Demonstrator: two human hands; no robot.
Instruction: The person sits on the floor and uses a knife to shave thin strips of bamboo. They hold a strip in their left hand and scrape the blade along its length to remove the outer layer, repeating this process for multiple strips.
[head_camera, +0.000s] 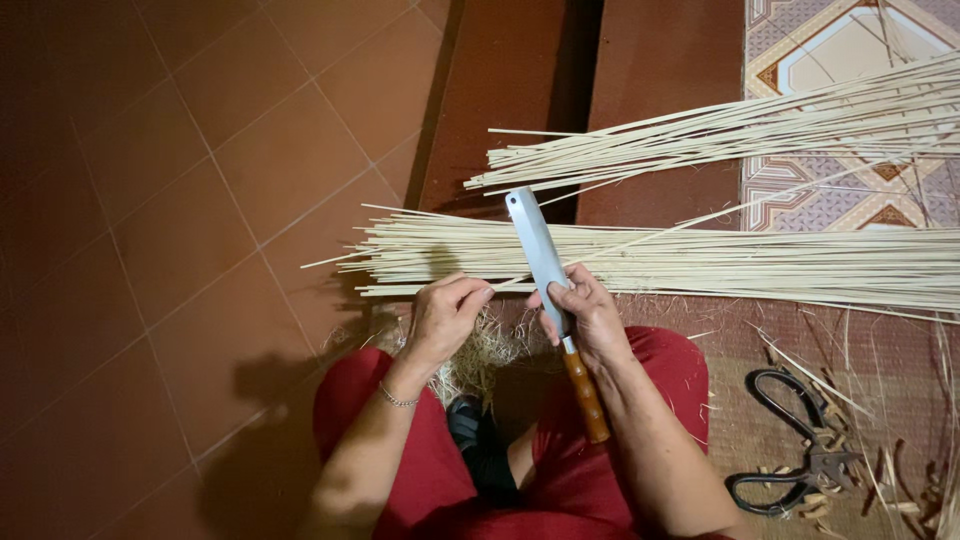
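as hands (520, 315) grip, knife (540, 262) (upright) between.

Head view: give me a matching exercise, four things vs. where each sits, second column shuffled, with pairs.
Things:
1. knife
2. scissors
3. lower strip bundle
4. bracelet

Places:
A. on the mat, lower right
B. on the left wrist
C. in the right hand, blade pointing away
D. across the floor, just beyond both hands

Pairs: 1-C, 2-A, 3-D, 4-B
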